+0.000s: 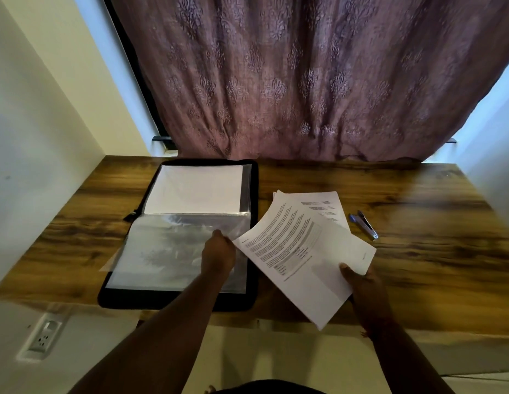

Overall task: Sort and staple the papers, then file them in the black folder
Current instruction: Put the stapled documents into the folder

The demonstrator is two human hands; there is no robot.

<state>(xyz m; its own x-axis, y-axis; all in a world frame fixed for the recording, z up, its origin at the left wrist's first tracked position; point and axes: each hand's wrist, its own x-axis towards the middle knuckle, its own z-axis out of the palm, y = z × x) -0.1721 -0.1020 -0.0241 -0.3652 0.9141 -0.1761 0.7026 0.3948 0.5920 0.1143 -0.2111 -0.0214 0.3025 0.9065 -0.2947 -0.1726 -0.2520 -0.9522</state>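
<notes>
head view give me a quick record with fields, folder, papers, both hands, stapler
folder: black folder lies open on the wooden table, clear sleeves showing
far sleeve: holds a white sheet
left hand: pinches the edge of a clear sleeve
right hand: holds a printed set of papers
loose papers: on the table, beyond the held set
stapler: on the table, right of the papers

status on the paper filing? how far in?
Done: black folder lies open, with one white sheet already in its far sleeve. In hand: right hand holds printed papers; left hand pinches the near clear sleeve. Left: more papers on the desk beside the stapler.
</notes>
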